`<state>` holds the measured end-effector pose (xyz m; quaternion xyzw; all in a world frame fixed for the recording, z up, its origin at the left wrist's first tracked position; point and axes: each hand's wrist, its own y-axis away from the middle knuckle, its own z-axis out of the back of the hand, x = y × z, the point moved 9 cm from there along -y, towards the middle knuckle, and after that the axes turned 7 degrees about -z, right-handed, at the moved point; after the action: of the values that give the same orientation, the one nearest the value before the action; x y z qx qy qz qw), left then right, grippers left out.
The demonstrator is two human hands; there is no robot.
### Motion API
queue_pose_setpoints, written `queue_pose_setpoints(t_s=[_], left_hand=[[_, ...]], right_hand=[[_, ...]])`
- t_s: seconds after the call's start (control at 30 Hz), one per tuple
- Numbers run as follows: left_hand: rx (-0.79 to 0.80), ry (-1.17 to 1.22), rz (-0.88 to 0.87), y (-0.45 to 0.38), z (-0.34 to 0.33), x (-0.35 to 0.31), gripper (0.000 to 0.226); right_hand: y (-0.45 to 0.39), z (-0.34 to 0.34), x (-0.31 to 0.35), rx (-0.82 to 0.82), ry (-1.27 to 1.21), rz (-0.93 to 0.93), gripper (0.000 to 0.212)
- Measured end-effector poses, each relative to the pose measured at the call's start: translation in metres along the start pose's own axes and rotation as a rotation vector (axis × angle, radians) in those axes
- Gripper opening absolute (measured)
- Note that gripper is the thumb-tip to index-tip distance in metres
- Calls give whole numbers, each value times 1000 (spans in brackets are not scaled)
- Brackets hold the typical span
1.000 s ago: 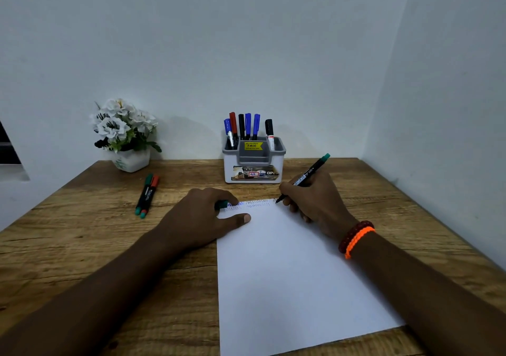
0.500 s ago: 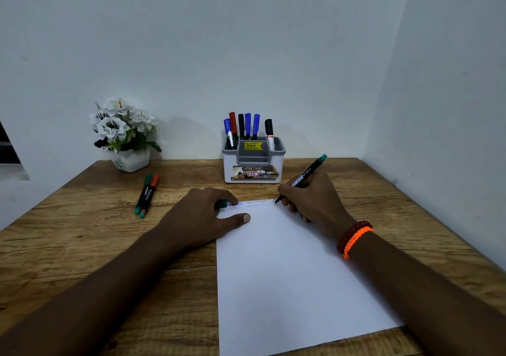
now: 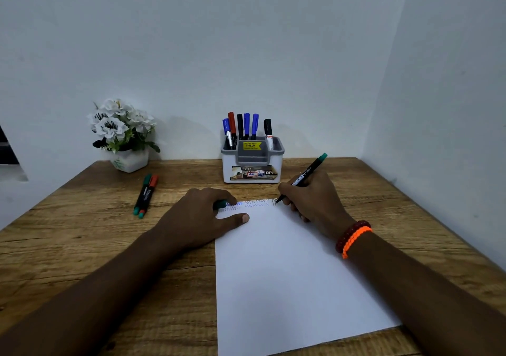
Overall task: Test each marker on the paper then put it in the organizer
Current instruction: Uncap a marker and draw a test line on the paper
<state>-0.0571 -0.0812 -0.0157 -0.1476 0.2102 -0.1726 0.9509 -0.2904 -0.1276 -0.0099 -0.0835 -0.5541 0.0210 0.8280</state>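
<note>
Green-ended marker [image 3: 306, 178] gripped in right hand [image 3: 312, 199] touches paper's [image 3: 287, 273] top edge; left hand [image 3: 202, 216] clutches a cap [image 3: 220, 204].

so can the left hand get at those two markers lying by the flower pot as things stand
Probably yes. The two markers lie in the open on the table, left of the left hand, nothing between. But that hand is pressing the paper and seems to hold a green cap.
</note>
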Motion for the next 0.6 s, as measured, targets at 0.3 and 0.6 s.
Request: queue_pose_setpoints(t_s=[0.3, 0.6], left_hand=[[2, -2, -7, 0, 0, 0, 59], [0, 3, -9, 0, 0, -1, 59]], right_hand=[[-4, 0, -2, -19, 21, 2, 28], [-4, 3, -2, -43, 30, 12, 30]])
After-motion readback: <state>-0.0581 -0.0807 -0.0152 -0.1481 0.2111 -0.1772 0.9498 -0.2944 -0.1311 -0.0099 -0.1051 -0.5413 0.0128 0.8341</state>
